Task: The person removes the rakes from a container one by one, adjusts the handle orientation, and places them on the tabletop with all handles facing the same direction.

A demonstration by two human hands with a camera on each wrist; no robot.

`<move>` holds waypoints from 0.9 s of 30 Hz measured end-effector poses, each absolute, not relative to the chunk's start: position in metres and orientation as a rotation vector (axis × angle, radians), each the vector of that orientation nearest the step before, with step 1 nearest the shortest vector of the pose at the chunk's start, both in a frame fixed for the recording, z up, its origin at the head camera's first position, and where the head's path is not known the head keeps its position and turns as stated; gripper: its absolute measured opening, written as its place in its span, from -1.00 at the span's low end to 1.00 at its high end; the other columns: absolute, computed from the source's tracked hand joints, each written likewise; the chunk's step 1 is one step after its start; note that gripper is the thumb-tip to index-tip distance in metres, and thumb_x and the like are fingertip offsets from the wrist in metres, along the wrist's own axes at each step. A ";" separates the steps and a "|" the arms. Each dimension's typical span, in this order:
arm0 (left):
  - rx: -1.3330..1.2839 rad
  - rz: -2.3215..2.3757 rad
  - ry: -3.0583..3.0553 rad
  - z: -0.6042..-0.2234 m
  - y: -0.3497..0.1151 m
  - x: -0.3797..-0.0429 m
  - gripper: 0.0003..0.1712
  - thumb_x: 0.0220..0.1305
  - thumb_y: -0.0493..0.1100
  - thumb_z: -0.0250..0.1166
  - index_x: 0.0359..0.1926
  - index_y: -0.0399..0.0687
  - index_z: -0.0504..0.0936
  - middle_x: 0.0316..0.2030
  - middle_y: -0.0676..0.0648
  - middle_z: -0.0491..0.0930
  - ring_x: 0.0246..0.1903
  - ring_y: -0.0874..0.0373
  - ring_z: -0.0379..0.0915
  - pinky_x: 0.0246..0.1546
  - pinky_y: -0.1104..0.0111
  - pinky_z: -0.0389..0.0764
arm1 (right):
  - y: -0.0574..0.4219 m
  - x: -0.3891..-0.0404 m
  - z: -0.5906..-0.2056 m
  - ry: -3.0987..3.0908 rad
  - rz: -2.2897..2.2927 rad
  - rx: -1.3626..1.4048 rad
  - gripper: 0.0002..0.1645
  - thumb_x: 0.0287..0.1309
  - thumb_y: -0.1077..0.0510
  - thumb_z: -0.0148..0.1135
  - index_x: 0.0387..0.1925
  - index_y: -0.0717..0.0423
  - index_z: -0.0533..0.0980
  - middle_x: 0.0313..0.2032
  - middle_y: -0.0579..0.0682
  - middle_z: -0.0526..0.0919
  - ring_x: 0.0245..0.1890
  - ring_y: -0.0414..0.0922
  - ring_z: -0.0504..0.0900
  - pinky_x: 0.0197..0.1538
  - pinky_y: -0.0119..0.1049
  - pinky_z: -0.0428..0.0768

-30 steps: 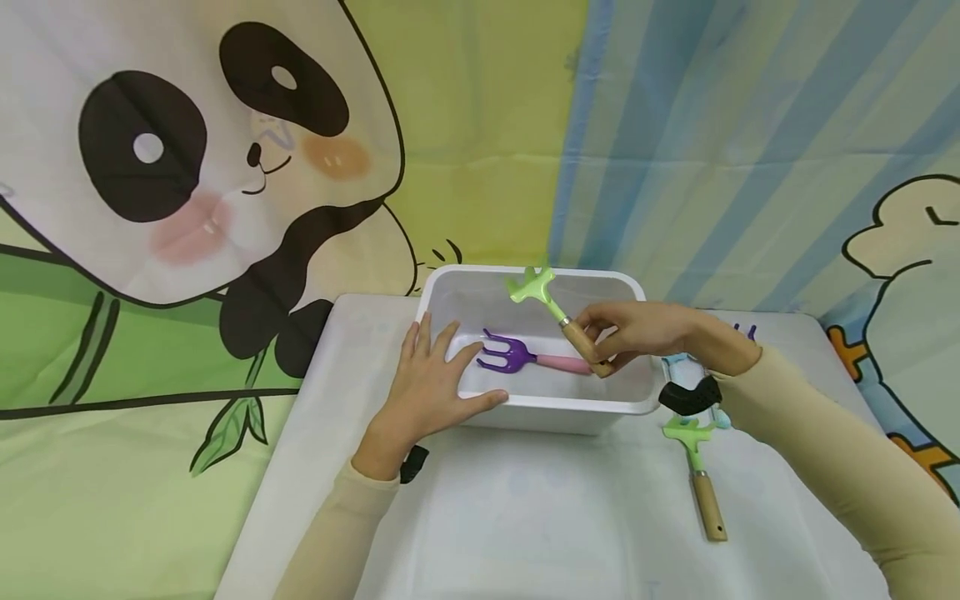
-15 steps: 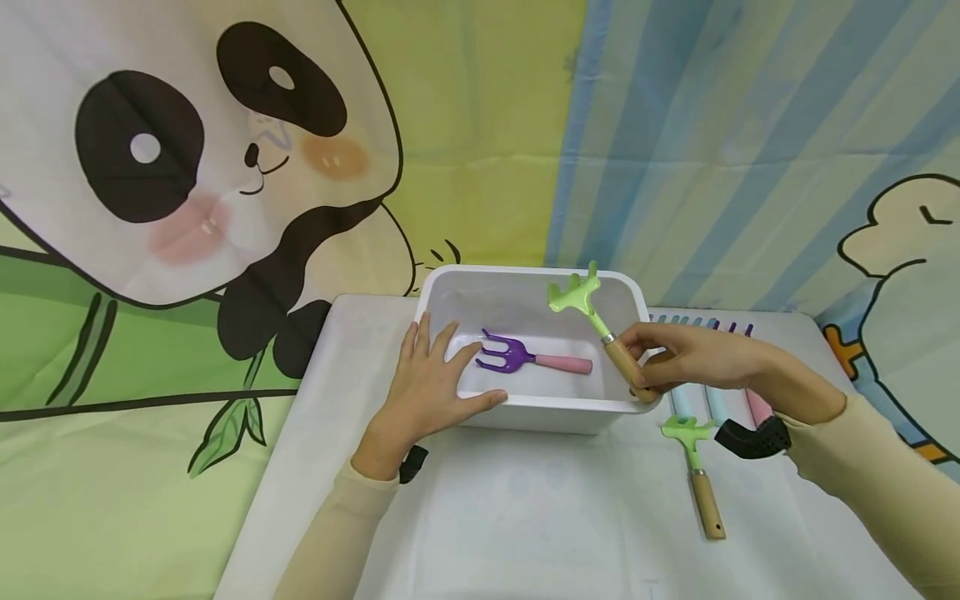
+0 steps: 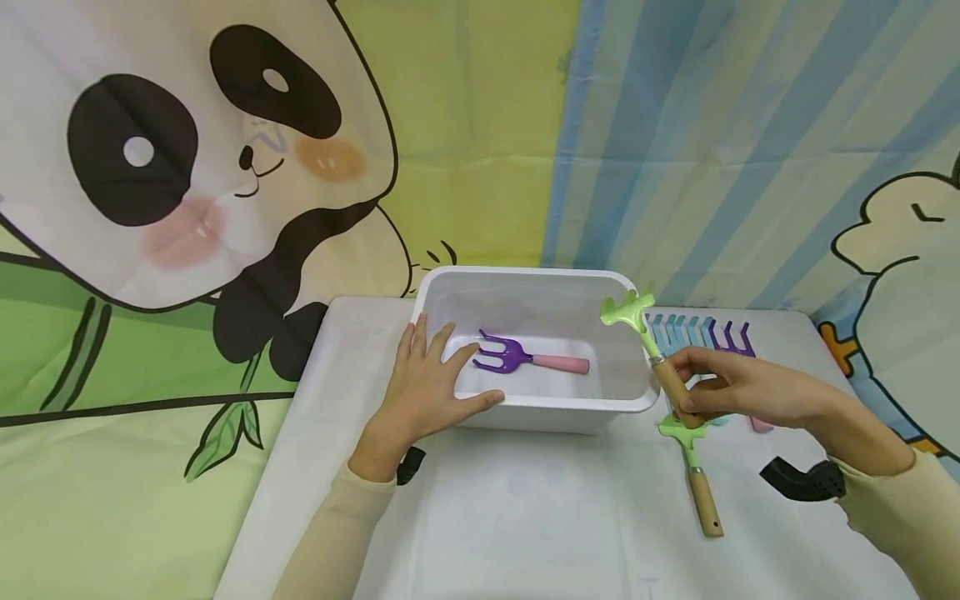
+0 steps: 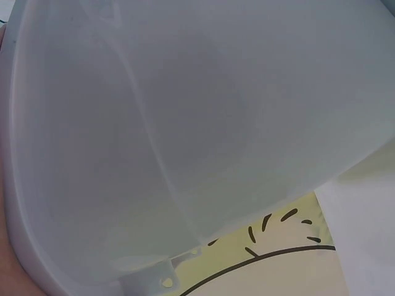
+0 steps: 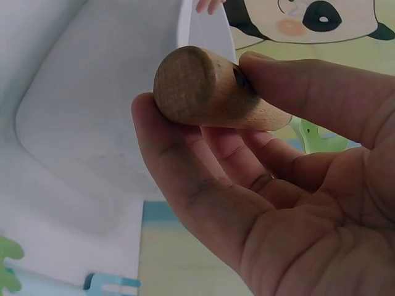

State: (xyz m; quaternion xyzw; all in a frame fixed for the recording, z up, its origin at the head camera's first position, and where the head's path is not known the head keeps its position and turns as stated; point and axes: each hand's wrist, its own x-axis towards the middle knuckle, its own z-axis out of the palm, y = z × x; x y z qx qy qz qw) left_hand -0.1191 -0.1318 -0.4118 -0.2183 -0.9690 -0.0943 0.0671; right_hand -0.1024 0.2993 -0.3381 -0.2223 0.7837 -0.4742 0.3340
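My right hand (image 3: 765,392) pinches the wooden handle (image 5: 210,92) of a green hand rake (image 3: 628,312), thumb on one side and fingers on the other. The rake slants up and left, its head overlapping the right rim of a white plastic bin (image 3: 532,271) in the head view. Spread fingers of my left hand (image 3: 427,387) rest over the bin's front left rim. Inside the bin, a purple hand fork (image 3: 510,356) with a pink handle lies on the floor, tines toward my left hand. A second green hand rake (image 3: 705,500) lies on the table, its head just below my right fingers.
Right of the bin lie light-blue rakes (image 3: 678,332) and a purple rake (image 3: 731,337), partly hidden behind my right hand. The white table (image 3: 517,517) stretches in front of the bin. A printed cartoon curtain (image 3: 480,125) hangs close behind the table.
My right hand has carried the green hand rake rightward and slightly down, from over the bin to its right rim. The rakes behind have come into view. My left hand stays at the rim.
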 end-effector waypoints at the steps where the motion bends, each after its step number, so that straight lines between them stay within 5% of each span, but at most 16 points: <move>1: -0.657 -0.283 -2.921 -0.412 -0.132 -0.119 0.09 0.08 0.76 -0.20 0.34 0.21 0.52 0.45 -0.24 0.20 0.48 -0.42 -0.35 0.42 -0.16 -0.32 | 0.303 -0.100 -0.339 2.047 -1.249 -0.582 -0.54 0.45 0.28 0.08 0.25 0.38 0.23 0.03 0.37 0.35 -0.16 0.16 0.69 -0.04 -0.13 0.67; 14: -0.673 -0.291 -2.922 -0.412 -0.131 -0.120 0.08 0.08 0.76 -0.19 0.34 0.20 0.52 0.44 -0.25 0.21 0.48 -0.42 -0.37 0.42 -0.12 -0.40 | 0.353 -0.072 -0.369 2.007 -1.389 -0.530 -0.59 0.48 0.36 -0.05 0.27 0.39 0.18 0.00 0.41 0.32 -0.10 0.04 0.60 -0.09 -0.08 0.67; 27: -0.666 -0.294 -2.923 -0.413 -0.132 -0.119 0.10 0.08 0.76 -0.20 0.35 0.19 0.51 0.45 -0.25 0.20 0.48 -0.41 -0.37 0.42 -0.15 -0.35 | 0.393 -0.038 -0.412 1.958 -1.457 -0.295 -0.46 0.52 0.30 -0.08 0.31 0.53 -0.01 0.04 0.36 0.34 -0.02 0.16 0.63 0.00 -0.12 0.65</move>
